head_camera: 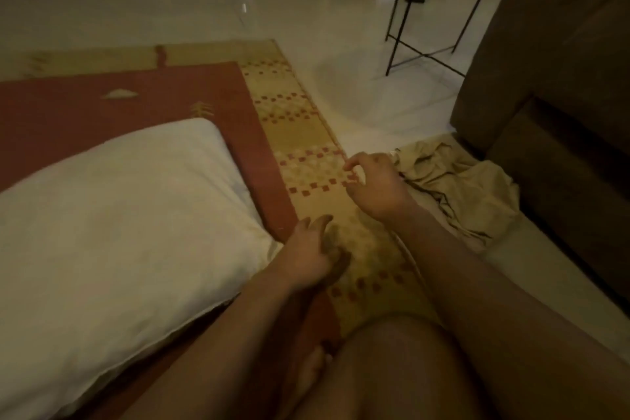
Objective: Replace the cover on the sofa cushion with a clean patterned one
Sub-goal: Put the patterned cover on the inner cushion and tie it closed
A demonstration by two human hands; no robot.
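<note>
Bare cushion (pixel 112 215) at lower left, old cover (pixel 456 187) crumpled right; left hand (pixel 306 249) and right hand (pixel 371 184) hover empty, loosely curled. Next, likely, the clean cover.

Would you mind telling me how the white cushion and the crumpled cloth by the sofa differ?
The white cushion is plump and smooth; the crumpled cloth is limp and creased. The cushion lies on the red rug; the cloth lies on the pale floor beside the sofa. Both are plain, unpatterned fabric.
</note>
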